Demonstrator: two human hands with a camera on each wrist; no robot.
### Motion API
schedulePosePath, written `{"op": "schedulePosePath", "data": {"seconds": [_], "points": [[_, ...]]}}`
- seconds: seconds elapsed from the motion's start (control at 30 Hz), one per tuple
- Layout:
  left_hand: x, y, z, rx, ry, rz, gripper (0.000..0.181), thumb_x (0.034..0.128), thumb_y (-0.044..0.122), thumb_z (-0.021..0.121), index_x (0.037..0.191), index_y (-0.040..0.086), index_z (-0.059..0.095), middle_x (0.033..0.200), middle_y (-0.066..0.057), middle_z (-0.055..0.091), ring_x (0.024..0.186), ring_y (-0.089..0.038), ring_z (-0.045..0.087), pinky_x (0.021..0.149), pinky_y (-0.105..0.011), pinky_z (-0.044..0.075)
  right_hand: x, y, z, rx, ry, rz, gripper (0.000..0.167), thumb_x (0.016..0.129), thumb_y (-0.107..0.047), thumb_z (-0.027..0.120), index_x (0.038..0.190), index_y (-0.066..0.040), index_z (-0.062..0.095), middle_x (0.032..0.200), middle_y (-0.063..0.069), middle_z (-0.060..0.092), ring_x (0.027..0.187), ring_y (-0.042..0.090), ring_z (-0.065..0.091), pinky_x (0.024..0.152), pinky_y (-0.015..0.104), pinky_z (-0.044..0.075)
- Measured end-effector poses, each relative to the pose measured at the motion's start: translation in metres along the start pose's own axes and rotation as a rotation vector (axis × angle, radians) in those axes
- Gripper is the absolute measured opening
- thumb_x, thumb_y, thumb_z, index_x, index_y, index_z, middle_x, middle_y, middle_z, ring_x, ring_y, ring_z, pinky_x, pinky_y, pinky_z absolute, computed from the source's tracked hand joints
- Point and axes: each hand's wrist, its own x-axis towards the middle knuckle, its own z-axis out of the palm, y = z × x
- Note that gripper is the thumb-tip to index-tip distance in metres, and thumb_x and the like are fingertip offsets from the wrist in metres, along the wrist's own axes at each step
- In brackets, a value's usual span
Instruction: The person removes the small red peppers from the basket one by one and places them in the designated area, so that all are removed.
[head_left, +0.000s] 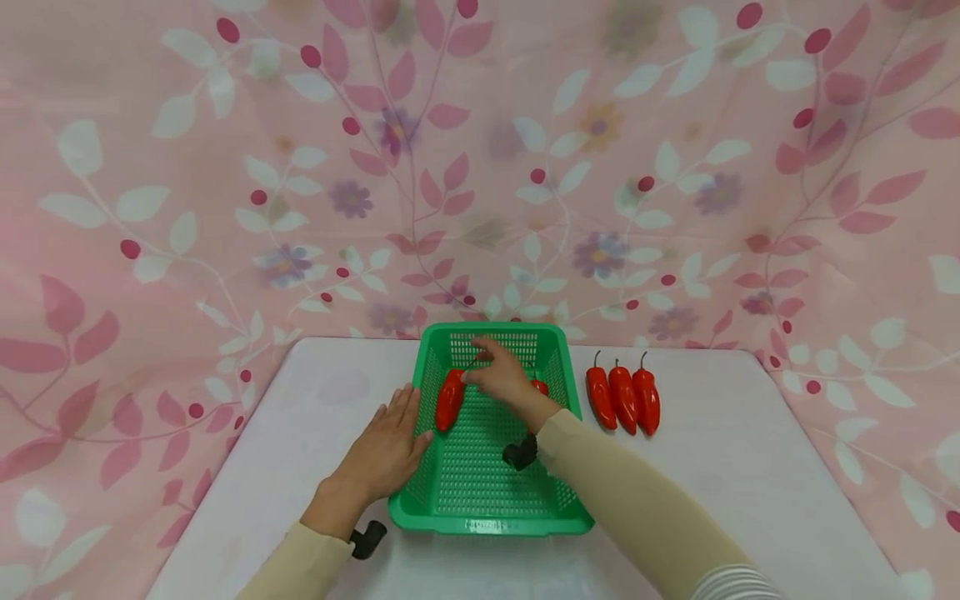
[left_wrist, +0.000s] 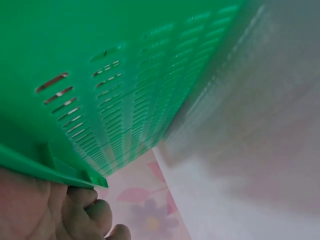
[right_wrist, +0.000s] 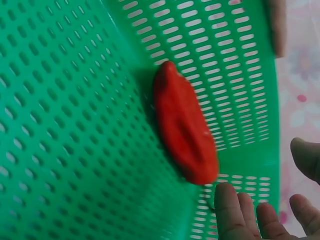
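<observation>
A green plastic basket [head_left: 480,524] stands on the table with a red chili pepper [head_left: 450,402] lying along its left wall. My left hand [head_left: 386,450] rests on the basket's left rim, fingers extended; in the left wrist view its palm lies against the rim's edge. Inside the basket, my right hand [head_left: 504,377] hovers by the stem end of that pepper. In the right wrist view its fingers [right_wrist: 229,212] are spread and hold nothing, just apart from the pepper [right_wrist: 184,125]. A second red pepper [head_left: 539,387] shows partly behind my right wrist.
Right of the basket, three red peppers [head_left: 623,400] lie side by side on the white table [head_left: 712,467], stems pointing away. A pink floral cloth [head_left: 480,167] hangs behind the table. Small black devices [head_left: 520,452] are strapped to both wrists.
</observation>
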Motion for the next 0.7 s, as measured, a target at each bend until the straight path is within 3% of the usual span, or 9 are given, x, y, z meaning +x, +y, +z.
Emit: {"op": "schedulePosePath", "data": {"seconds": [0.13, 0.37, 0.7], "points": [[0.000, -0.001, 0.002, 0.015, 0.000, 0.007, 0.076, 0.1113, 0.037, 0.052, 0.164, -0.008, 0.022, 0.172, -0.026, 0.022, 0.161, -0.043, 0.022, 0.127, -0.061, 0.026, 0.004, 0.013, 0.007, 0.067, -0.022, 0.060, 0.072, 0.092, -0.002, 0.075, 0.158, -0.006, 0.046, 0.154, 0.029, 0.048, 0.119, 0.039, 0.065, 0.092, 0.048, 0.062], [0.000, -0.002, 0.002, 0.023, 0.011, 0.016, 0.076, 0.1113, 0.039, 0.051, 0.164, -0.009, 0.022, 0.173, -0.026, 0.021, 0.160, -0.043, 0.023, 0.127, -0.061, 0.027, 0.011, 0.022, 0.014, 0.118, -0.069, 0.127, 0.073, 0.092, 0.000, 0.075, 0.158, -0.008, 0.046, 0.155, 0.027, 0.046, 0.126, 0.041, 0.061, 0.103, 0.056, 0.057], [0.000, -0.003, 0.005, 0.017, 0.006, 0.006, 0.077, 0.1113, 0.039, 0.052, 0.164, -0.008, 0.021, 0.173, -0.025, 0.020, 0.161, -0.042, 0.021, 0.128, -0.060, 0.026, 0.021, 0.034, 0.017, 0.101, -0.099, 0.161, 0.075, 0.092, 0.000, 0.076, 0.159, -0.009, 0.044, 0.157, 0.025, 0.044, 0.139, 0.041, 0.050, 0.103, 0.054, 0.057]]}}
